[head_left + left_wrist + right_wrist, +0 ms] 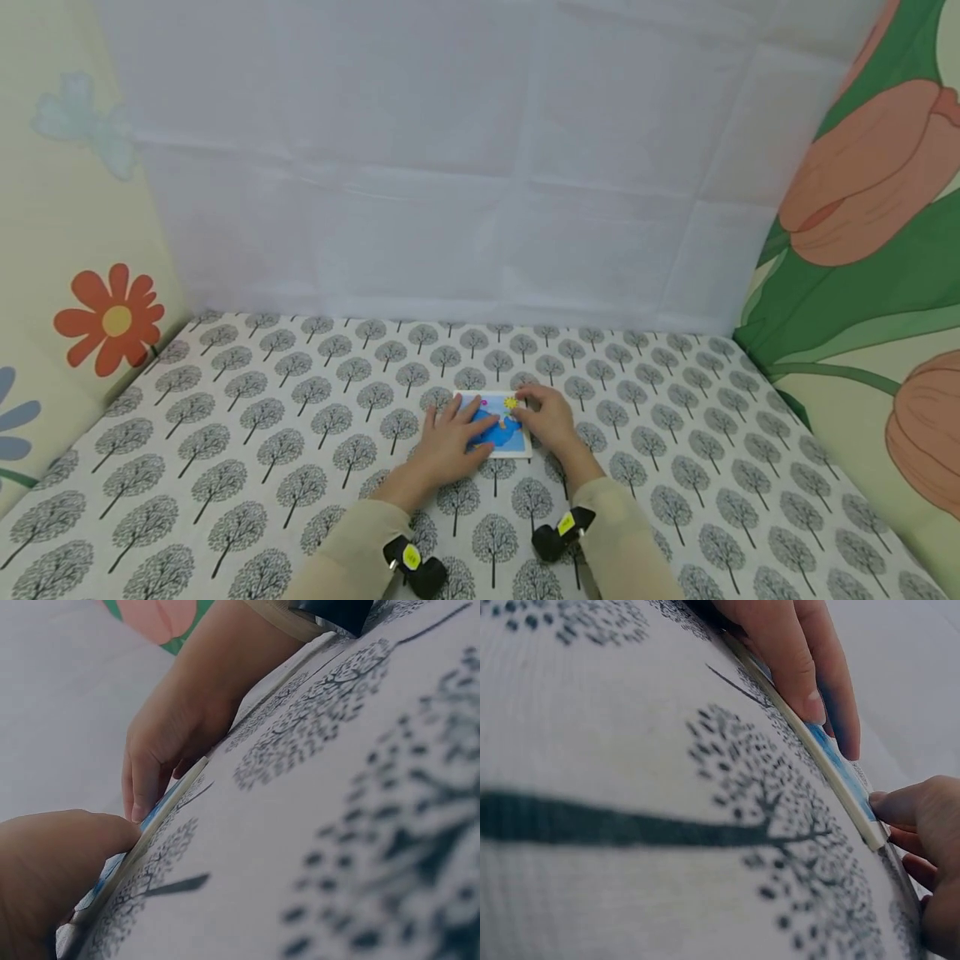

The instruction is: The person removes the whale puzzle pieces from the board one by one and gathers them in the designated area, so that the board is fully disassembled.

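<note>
A small flat picture board (512, 445) lies on the patterned cloth, with a pale rim, blue shapes and a yellow sun near its upper right corner. Across its left part rests my left hand (447, 443), fingers spread and thumb near the lower edge. My right hand (551, 420) holds the board's right edge by the sun, thumb on top and the other fingers bent beside the edge. In the right wrist view the board (840, 780) shows its pale, thick side, and the right hand's fingers (922, 806) are partly cut off. Both hands hide parts of the picture.
A white cloth (465, 167) hangs behind the table, whose cover (300, 492) bears printed trees. Flower-patterned walls (862, 333) stand at both sides. Black wrist devices with yellow labels (412, 557) sit at both sleeves, close above the cloth.
</note>
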### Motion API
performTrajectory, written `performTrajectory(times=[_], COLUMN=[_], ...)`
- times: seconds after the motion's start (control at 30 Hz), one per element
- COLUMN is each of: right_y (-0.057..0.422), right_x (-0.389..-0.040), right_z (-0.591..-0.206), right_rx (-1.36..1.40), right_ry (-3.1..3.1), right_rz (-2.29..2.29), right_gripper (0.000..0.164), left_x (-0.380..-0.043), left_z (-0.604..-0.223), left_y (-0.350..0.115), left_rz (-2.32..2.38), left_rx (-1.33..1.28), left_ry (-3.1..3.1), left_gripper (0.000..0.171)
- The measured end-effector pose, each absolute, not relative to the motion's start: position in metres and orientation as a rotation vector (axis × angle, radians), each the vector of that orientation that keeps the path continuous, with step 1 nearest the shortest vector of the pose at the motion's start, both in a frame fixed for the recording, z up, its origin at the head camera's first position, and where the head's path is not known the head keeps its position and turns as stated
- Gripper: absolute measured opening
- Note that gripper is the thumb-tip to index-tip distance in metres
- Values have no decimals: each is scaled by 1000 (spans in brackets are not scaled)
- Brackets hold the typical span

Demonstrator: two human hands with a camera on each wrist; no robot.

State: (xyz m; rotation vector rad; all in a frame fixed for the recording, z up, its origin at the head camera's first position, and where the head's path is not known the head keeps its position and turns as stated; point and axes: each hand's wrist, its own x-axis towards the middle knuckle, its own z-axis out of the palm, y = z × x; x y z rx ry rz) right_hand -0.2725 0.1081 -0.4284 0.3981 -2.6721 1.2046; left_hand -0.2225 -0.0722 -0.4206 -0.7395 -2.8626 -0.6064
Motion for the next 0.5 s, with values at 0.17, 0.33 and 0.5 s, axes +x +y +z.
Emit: performTrajectory(times=[0.17, 0.33, 0.5], right_y=[107, 106, 105], right_x=[-272, -272, -273], right_z=[-428, -426, -423], right_rx=[394, 386, 330], right_ry=[-2677, -2697, -2734], right_rz=[1170, 1126, 1114], right_gripper=[18, 18, 18], left_x=[-222, -222, -223], left_z=[-422, -424, -425], left_y=[-71, -71, -72], left_rz=[-549, -528, -525], left_rx=[-777, -781, -775], left_ry=[-2875, -2888, -2899], left_gripper=[39, 39, 40])
